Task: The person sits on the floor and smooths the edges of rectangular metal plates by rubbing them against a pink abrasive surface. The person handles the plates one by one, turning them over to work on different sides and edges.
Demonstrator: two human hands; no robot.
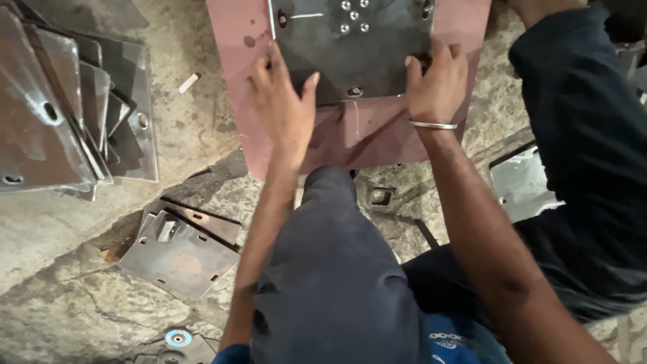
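Note:
A dark grey steel plate with several small holes and bolt heads lies on a reddish-brown slab. My left hand rests at the plate's near left corner, thumb on its lower edge and fingers along its left side. My right hand, with a thin metal bangle on the wrist, grips the plate's near right corner, fingers curled over the edge. My bent knee in dark trousers sits just below the slab.
A leaning stack of drilled steel plates fills the left side. Smaller flat plates lie on the rough stone floor at lower left, beside a small disc. Another shiny plate lies at right.

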